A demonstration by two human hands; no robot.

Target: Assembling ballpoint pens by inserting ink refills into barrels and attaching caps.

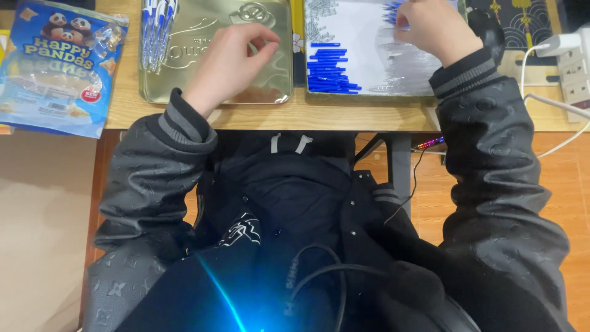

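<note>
Gold-coloured metal, embossed, makes up the tin lid (pixel 270 74) under my left hand (pixel 228 64); that hand rests over its middle with thumb and forefinger pinched close together, and I cannot tell whether anything sits between them. A bundle of blue-and-white pens (pixel 157 31) lies on the lid's left part, long axes running away from me toward the far edge of the wooden desk (pixel 344 114). My right hand (pixel 433 27) is over the white-lined tray (pixel 356 24), fingers curled down onto a small cluster of blue pen parts (pixel 392 12) at the far side; the grip looks narrow, but what it encloses is hidden. On the tray, a stack of blue caps (pixel 329 67) lies with long axes running left to right, parallel to the desk edge. Clear barrels (pixel 405 61) lie just beside them, also crosswise. A blue snack bag (pixel 58 64) lies well apart at left; a white power strip (pixel 574 67) sits at right.
</note>
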